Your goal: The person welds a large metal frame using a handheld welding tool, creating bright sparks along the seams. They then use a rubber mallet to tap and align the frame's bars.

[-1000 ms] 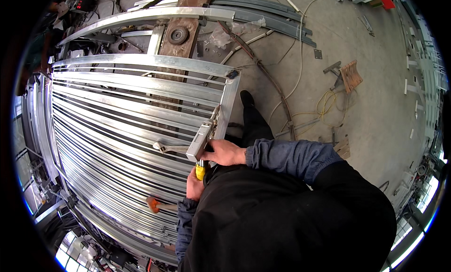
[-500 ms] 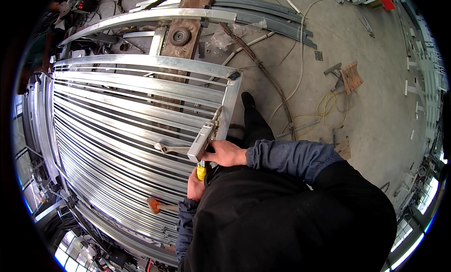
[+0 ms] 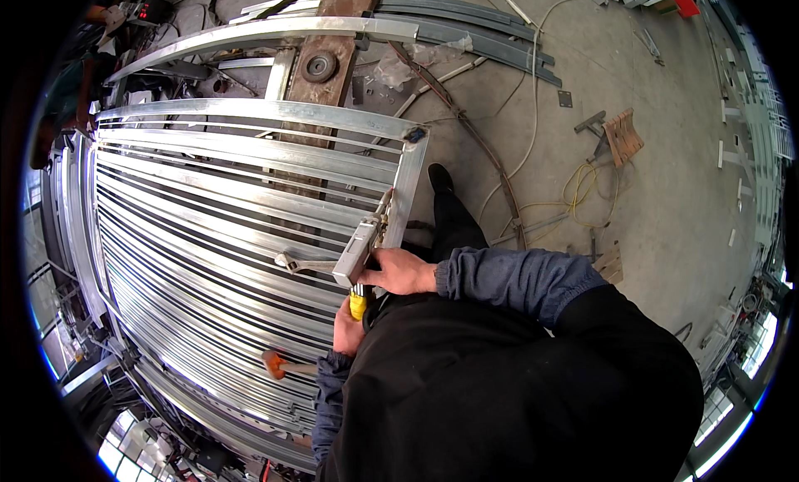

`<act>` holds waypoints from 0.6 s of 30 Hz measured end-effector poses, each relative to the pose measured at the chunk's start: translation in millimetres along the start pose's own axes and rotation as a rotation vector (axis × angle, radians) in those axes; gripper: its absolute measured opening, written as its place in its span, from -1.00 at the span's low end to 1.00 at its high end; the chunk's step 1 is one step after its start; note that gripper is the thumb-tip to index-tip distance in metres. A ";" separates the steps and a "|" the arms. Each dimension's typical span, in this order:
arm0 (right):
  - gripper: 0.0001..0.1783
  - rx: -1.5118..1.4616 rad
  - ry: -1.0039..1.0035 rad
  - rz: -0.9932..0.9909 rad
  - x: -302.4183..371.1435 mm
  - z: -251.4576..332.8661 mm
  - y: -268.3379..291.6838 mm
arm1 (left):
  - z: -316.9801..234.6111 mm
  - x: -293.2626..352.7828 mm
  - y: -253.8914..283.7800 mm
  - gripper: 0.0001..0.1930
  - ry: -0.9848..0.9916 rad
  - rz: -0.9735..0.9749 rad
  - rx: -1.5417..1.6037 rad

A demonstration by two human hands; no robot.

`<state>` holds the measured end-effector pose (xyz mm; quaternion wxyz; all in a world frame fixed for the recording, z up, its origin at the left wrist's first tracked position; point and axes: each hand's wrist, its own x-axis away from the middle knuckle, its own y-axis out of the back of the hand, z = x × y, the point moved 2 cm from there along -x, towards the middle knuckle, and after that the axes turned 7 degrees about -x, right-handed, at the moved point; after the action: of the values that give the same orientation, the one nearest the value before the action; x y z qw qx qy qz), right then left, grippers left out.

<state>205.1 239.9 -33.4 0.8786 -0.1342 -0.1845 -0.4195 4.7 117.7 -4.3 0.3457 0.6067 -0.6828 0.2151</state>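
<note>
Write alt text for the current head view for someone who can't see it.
A person's right hand rests against a short metal box-shaped piece, with the left hand at a small yellow object close by. Beside them spreads a large slatted metal frame with an orange-headed hammer on it.

Hands [image 3: 399,271] at metal tube [image 3: 354,255], yellow object [image 3: 358,306]

Hammer [image 3: 275,365] on the frame [image 3: 407,178], left of left hand [image 3: 347,328]
</note>
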 end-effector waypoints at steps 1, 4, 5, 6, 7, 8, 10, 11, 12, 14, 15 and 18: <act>-0.16 0.006 -0.005 0.003 0.4 1.7 0.8 | 0.1 -0.2 0.1 -0.53 0.000 0.002 0.004; -0.21 0.025 -0.044 0.027 1.5 9.5 3.7 | 1.1 -0.5 0.4 -0.52 -0.005 0.021 0.009; -0.27 0.033 -0.072 0.043 1.9 12.9 4.8 | 1.1 -0.3 0.5 -0.52 -0.009 0.020 0.009; -0.33 0.041 -0.100 0.058 2.2 14.4 5.6 | 0.5 -0.6 0.5 -0.52 -0.014 0.022 0.008; -0.33 0.045 -0.105 0.057 2.0 14.1 5.7 | -0.1 -0.8 0.4 -0.52 -0.018 0.024 0.006; -0.32 0.050 -0.110 0.056 1.8 13.5 5.8 | -0.8 -1.0 0.1 -0.53 -0.017 0.024 0.010; -0.32 0.055 -0.112 0.057 1.9 13.4 4.9 | -1.5 0.2 -0.6 -0.53 -0.015 0.020 0.020; -0.32 0.055 -0.110 0.055 2.1 13.4 4.5 | 0.8 -0.1 -0.5 -0.53 -0.019 0.020 0.027; -0.31 0.054 -0.107 0.054 2.4 13.5 4.2 | 2.9 -0.9 -0.7 -0.53 -0.023 0.020 0.033; -0.22 0.040 -0.051 0.015 2.7 9.5 2.0 | 6.1 -1.0 0.0 -0.53 -0.025 0.022 0.035; -0.17 0.034 -0.022 -0.005 2.3 8.8 1.6 | 4.6 -0.5 0.5 -0.53 -0.024 0.024 0.031; -0.18 0.039 -0.031 -0.005 1.4 6.4 1.2 | 2.0 -0.3 0.8 -0.53 -0.016 0.026 0.023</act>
<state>205.5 242.2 -27.2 0.8770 -0.1228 -0.2065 -0.4161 3.5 116.7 -5.8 0.3303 0.6032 -0.6910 0.2226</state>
